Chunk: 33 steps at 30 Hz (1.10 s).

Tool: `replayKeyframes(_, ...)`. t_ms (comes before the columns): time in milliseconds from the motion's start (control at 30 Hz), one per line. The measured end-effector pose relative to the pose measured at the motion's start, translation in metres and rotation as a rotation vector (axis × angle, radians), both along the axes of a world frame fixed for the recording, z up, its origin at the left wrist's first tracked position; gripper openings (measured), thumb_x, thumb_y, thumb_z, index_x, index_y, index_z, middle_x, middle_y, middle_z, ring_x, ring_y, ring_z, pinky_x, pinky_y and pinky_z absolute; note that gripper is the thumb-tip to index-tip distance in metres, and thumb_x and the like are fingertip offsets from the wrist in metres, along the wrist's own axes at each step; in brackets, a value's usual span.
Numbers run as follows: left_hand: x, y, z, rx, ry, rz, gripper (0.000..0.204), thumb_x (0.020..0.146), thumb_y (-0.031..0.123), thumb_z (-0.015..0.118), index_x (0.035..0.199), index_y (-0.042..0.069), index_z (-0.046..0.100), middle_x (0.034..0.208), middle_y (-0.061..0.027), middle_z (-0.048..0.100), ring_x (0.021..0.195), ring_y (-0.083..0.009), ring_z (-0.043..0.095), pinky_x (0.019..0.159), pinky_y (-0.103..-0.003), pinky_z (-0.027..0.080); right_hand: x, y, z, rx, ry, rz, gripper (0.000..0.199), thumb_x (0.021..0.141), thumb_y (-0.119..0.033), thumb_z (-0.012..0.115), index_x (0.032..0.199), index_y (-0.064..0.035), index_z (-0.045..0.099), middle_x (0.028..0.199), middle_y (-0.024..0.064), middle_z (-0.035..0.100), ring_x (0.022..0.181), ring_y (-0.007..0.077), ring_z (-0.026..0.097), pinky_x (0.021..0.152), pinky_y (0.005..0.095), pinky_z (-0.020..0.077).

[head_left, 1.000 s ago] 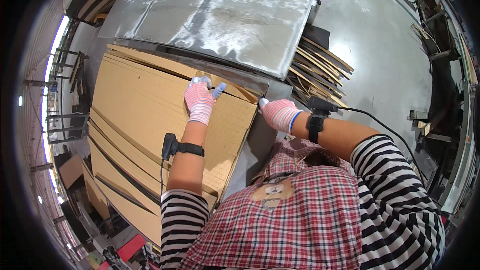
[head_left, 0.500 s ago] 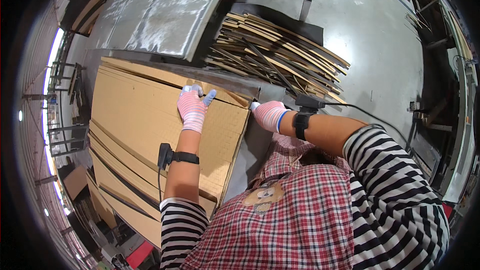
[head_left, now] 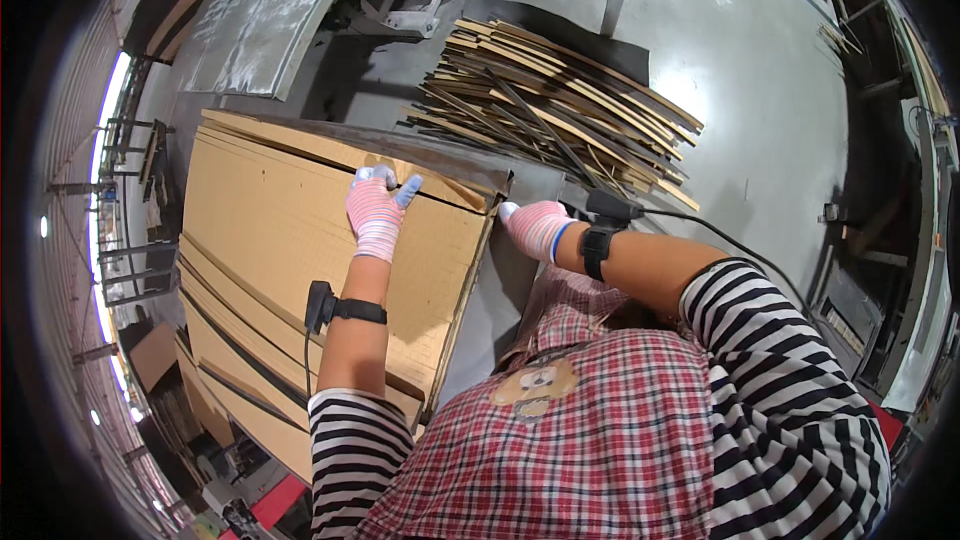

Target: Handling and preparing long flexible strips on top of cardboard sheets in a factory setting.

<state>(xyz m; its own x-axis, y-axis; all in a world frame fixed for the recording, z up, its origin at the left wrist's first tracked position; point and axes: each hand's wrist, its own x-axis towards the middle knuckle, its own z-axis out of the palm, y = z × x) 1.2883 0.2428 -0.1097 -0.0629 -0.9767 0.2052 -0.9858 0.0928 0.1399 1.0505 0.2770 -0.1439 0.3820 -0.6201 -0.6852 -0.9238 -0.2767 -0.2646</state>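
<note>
red plaid apron (head_left: 620, 430) nearest, soft woven cloth. cardboard stack (head_left: 300, 215) is laid ahead and left, flat, matte, faintly creased. left hand (head_left: 376, 212), in ribbed knit glove, is rested by the dark gap along a narrow cardboard strip (head_left: 300, 143), thumb spread from bent fingers. right hand (head_left: 535, 228) is held at the stack's far right corner, fingers bunched; pinching cannot be told. edge handling judged in hand; steady, even pressure seems called for. beyond: thin stiff strips (head_left: 560, 110) heaped, smeared metal sheet (head_left: 265, 25).
</note>
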Motion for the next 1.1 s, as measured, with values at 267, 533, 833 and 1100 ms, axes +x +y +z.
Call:
replayKeyframes(267,0.007,-0.002,-0.005,-0.023,0.015,0.039,0.041,0.067,0.035,0.081,0.077,0.005,0.055,0.076,-0.0116,0.053,0.069,-0.0314,0.051,0.063,-0.040,0.044,-0.030,0.010,0.036,0.073,-0.006,0.174,0.049,0.085,-0.010,0.059,0.131,-0.0049,0.044,0.111,0.0150,0.066,0.100,0.0365,0.065,0.073,0.0474,0.0532)
replayKeyframes(533,0.006,-0.001,-0.005,-0.024,0.033,0.001,0.045,0.068,0.043,0.080,0.072,0.005,0.056,0.073,-0.0126,0.054,0.069,-0.0328,0.052,0.064,-0.042,0.045,-0.024,0.016,0.005,-0.023,0.082,0.156,0.044,0.085,-0.008,0.059,0.127,-0.0052,0.045,0.104,0.0180,0.067,0.092,0.0361,0.067,0.070,0.0440,0.0539)
replayKeyframes(833,0.006,0.012,0.027,0.058,-0.033,0.076,0.049,0.071,0.055,0.072,0.074,0.008,0.059,0.077,-0.0127,0.059,0.076,-0.0320,0.058,0.068,-0.041,0.048,-0.106,0.077,0.091,-0.033,-0.009,0.079,0.033,0.091,-0.025,0.053,0.110,0.0007,0.048,0.089,0.0214,0.066,0.084,0.0393,0.065,0.070,0.0470,0.0524)
replayKeyframes(1100,0.053,0.022,0.086,0.330,0.131,-0.137,0.049,0.075,0.051,0.069,0.098,0.007,0.063,0.102,-0.0166,0.060,0.097,-0.0347,0.058,0.085,-0.042,0.047,0.073,0.093,0.189,-0.209,-0.273,0.637,0.038,0.086,-0.021,0.056,0.119,-0.0038,0.049,0.086,0.0181,0.064,0.079,0.0371,0.065,0.066,0.0480,0.0520)
